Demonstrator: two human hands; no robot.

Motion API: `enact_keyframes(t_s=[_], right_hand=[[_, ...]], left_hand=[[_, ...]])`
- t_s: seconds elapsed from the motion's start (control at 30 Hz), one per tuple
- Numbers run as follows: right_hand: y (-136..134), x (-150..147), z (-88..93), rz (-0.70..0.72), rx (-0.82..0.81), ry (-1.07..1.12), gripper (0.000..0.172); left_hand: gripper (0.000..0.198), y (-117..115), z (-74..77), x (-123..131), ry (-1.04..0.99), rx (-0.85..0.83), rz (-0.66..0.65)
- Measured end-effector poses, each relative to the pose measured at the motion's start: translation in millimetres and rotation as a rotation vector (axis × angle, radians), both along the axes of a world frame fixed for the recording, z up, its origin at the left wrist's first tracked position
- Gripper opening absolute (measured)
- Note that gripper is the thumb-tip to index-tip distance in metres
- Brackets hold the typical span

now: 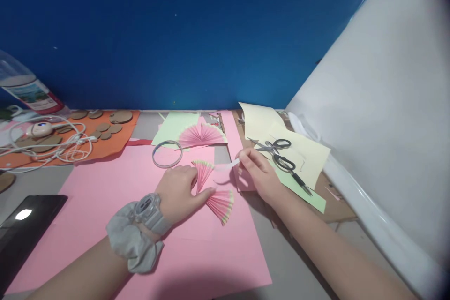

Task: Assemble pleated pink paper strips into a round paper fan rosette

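Note:
My left hand [183,192] grips a pleated pink paper fan [221,201] with yellow-green edges, its thumb across the middle fold. The fan spreads into two parts, one above the thumb and one below. Between thumb and fingertips, my right hand [258,171] pinches a narrow white strip [230,164], which points left towards the fan. The kind of strip is too blurred to tell. Beneath both hands lies a large pink sheet [123,192]. A second pink pleated fan [202,135], opened to a half circle, rests beyond my left hand.
Black-handled scissors [281,154] and a dark pen-like cutter [301,183] lie right on cream paper [312,150]. A tape roll [167,154] sits behind my left hand. Leftward are a phone [31,225], white cables [75,143], cardboard discs [121,116] and a bottle [31,89].

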State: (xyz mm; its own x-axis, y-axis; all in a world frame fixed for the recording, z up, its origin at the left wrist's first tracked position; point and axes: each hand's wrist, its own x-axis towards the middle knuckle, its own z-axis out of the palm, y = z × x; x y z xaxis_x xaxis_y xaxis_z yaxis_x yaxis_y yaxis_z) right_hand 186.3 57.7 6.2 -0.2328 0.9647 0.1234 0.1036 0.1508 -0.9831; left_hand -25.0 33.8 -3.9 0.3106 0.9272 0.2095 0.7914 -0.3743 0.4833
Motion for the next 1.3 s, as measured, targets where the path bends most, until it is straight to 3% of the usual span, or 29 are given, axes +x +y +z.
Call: enact_keyframes(t_s=[0.1, 0.23, 0.33, 0.43, 0.53, 0.63, 0.77, 0.87, 1.0, 1.13, 1.3], right_hand=[[4, 1, -8.4, 0.018, -0.035, 0.044, 0.027], [1, -2, -10.1, 0.061, -0.07, 0.107, 0.029], [-3, -3, -8.6, 0.082, -0.082, 0.152, 0.027], [-7, -4, -4.0, 0.163, -0.093, 0.202, 0.023], [-13, -7, 2.7, 0.299, -0.119, 0.247, 0.019], [-18, -12, 6.6, 0.394, -0.146, 0.251, 0.017], [-18, -15, 3.7, 0.265, -0.124, 0.127, 0.015], [-17, -16, -1.0, 0.244, -0.186, 0.178, 0.016], [-14, -18, -5.1, 0.249, -0.269, 0.297, 0.019], [-12, -20, -7.3, 0.202, -0.282, 0.312, 0.023], [-12, -20, -10.2, 0.245, -0.289, 0.317, 0.026]], left_hand=[[0.022, -1, -3.6, 0, 0.031, -0.034, 0.034], [0.016, 0, 0.4, -2, -0.114, -0.127, 0.021], [0.018, -1, 4.6, 2, -0.403, -0.236, -0.007], [0.016, -6, 3.6, 11, -0.795, -0.554, -0.117], [0.017, -12, 1.3, 21, -0.947, -0.695, -0.172], [0.017, -15, 2.4, 24, -0.962, -0.747, -0.235], [0.016, -13, 4.9, 19, -0.99, -0.815, -0.384], [0.016, -11, 5.1, 16, -0.999, -0.855, -0.466], [0.027, -10, 6.4, 15, -0.969, -0.872, -0.507], [0.026, -9, 7.7, 16, -0.969, -0.861, -0.531], [0.032, -8, 6.5, 15, -0.996, -0.881, -0.557]])
